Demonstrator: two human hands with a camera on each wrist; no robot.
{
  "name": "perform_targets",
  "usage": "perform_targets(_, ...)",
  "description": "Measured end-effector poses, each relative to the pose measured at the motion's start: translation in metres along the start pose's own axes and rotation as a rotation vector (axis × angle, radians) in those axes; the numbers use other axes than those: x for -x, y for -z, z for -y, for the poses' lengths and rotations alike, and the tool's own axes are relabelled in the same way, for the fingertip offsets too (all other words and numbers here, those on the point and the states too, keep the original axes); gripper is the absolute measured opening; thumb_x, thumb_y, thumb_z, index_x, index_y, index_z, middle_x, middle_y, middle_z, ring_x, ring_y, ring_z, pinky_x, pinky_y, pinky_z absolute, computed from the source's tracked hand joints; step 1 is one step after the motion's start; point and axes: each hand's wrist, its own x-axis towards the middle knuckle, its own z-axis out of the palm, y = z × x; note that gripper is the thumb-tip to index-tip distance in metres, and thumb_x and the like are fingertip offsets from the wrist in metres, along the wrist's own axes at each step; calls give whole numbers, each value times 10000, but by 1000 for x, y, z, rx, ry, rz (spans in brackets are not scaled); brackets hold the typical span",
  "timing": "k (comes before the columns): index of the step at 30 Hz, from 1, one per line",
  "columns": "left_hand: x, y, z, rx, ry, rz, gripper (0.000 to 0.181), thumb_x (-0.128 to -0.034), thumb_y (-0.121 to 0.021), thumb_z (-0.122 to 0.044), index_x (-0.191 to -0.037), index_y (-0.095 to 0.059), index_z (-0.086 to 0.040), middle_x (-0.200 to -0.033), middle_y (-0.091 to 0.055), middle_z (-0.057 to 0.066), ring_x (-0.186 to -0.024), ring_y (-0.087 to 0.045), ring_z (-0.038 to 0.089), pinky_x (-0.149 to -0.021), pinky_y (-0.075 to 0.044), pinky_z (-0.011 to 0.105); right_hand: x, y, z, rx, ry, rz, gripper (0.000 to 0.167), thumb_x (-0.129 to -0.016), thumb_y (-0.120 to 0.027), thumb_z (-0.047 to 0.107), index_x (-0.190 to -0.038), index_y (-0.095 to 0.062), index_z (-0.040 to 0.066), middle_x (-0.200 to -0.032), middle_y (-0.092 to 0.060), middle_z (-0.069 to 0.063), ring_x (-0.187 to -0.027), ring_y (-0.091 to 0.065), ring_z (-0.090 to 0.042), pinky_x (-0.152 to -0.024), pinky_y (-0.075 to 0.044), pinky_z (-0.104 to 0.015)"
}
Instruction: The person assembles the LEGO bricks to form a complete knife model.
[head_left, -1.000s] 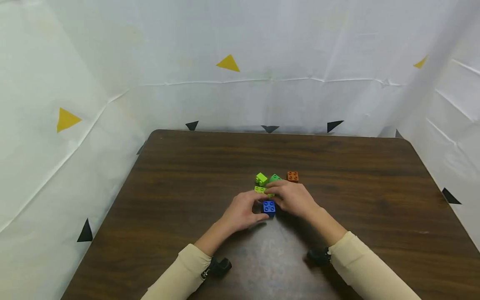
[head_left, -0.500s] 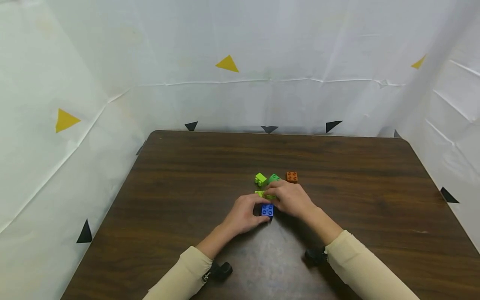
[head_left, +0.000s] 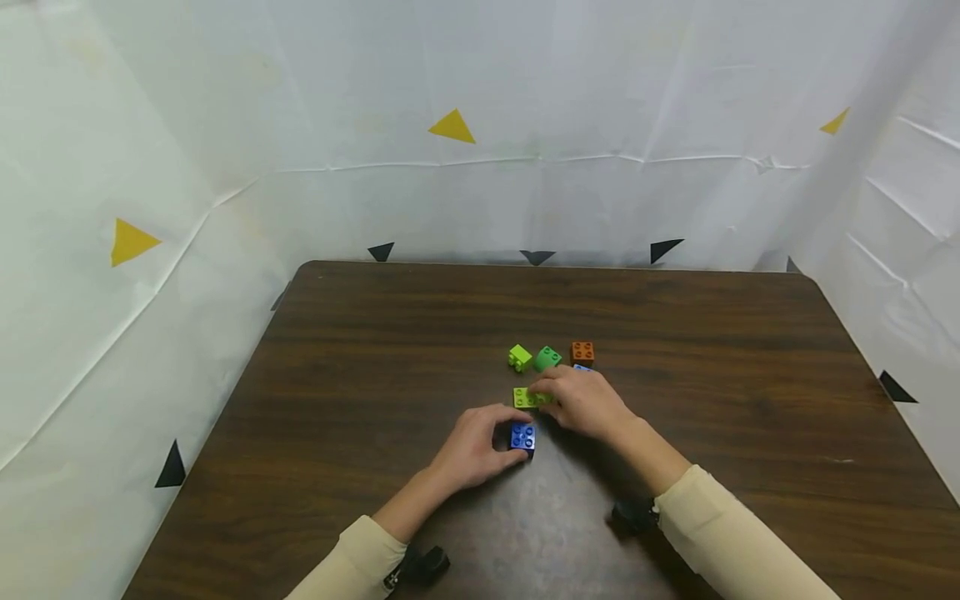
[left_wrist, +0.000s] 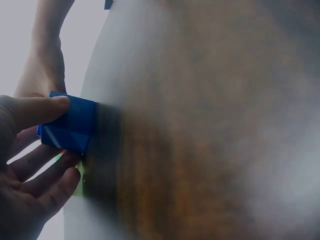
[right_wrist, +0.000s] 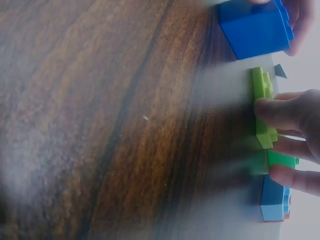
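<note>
White sheets [head_left: 480,58] hang all around, with yellow triangles [head_left: 452,126] and black triangles [head_left: 171,465] on them. They stand behind a dark brown table [head_left: 375,350] with stripes like wood. Near the middle, the left hand [head_left: 474,443] pinches a dark blue block [head_left: 522,437] between its thumb and fingers. The right hand [head_left: 588,403] pinches a long lime block [head_left: 523,397], just past the dark blue block, with its thumb on the near side. The two blocks do not touch. Farther back are a small lime block [head_left: 519,358] on its side, a green block [head_left: 548,358] and an orange block [head_left: 582,352]. One lighter blue block [right_wrist: 274,197] sits just in front of the orange block, mostly hidden by the right hand in the head view. Both arms wear cream sleeves [head_left: 738,533]
</note>
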Motion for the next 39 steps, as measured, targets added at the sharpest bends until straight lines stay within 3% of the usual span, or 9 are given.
perform_targets(6, 10, -4, 0, 102, 34, -38, 529, -755, -871, -203, -1206, -602, -144, -1074, -693, -53, -954, -612, 80, -750, -519, 250, 6, 9, 3, 0, -21, -29, 242, -817, -810, 212, -1053, -758, 203, -1049, -700, 41, -946, -648, -151, -699, -544, -368)
perform_targets(11, 13, -5, 1, 177, 71, -71, 637, -739, -882, -166, -1247, -500, -114, -1044, -707, -30, -963, -623, 122, -764, -525, 280, 11, 24, 8, -25, -32, -86, 262, -809, -816, 238, -1061, -757, 196, -1048, -694, 43, -908, -656, -138, -675, -539, -349)
perform_targets(15, 13, -4, 2, 206, 121, -59, 744, -746, -879, -192, -1335, -429, -132, -1050, -702, -52, -919, -624, 140, -776, -518, 305, 17, 34, 13, -91, -2, -114, 271, -812, -813, 243, -1071, -751, 194, -1037, -689, 57, -820, -657, -133, -614, -514, -307)
perform_targets(19, 13, -3, 2, 221, 148, -44, 806, -747, -879, -209, -1394, -402, -152, -1048, -687, -46, -881, -620, 141, -772, -515, 308, 24, 39, 20, -174, 65, -88, 265, -832, -793, 241, -1088, -743, 193, -1047, -679, 72, -792, -639, -121, -612, -495, -263)
perform_targets(24, 12, -3, 4, 207, 144, -31, 682, -744, -879, -197, -1328, -527, -172, -1057, -672, -15, -906, -602, 124, -755, -512, 274, 29, 37, 33, -216, 156, -73, 255, -836, -788, 240, -1082, -745, 189, -1041, -671, 91, -810, -620, -66, -640, -510, -256)
perform_targets(28, 12, -2, 4, 187, 143, -29, 528, -745, -878, -220, -1213, -634, -212, -1095, -674, -51, -823, -581, 93, -711, -492, 251, 31, 30, 42, -189, 194, -100, 259, -824, -797, 233, -1072, -747, 178, -1034, -671, 80, -824, -623, -58, -639, -520, -259)
perform_targets(33, 11, -2, 5, 163, 90, -47, 437, -733, -885, -224, -1123, -694, -175, -1040, -689, -65, -726, -553, 66, -652, -474, 237, 33, 22, 47, -162, 200, -125, 259, -821, -802, 232, -1068, -749, 175, -1032, -664, 74, -842, -631, -62, -644, -526, -258)
perform_targets(39, 11, -2, 4, 143, 64, -43, 389, -748, -876, -224, -1094, -707, -164, -1004, -676, -60, -718, -547, 67, -644, -463, 228, 36, 21, 50, -156, 187, -125, 261, -820, -804, 243, -1068, -748, 186, -1038, -655, 81, -853, -629, -60, -635, -525, -271)
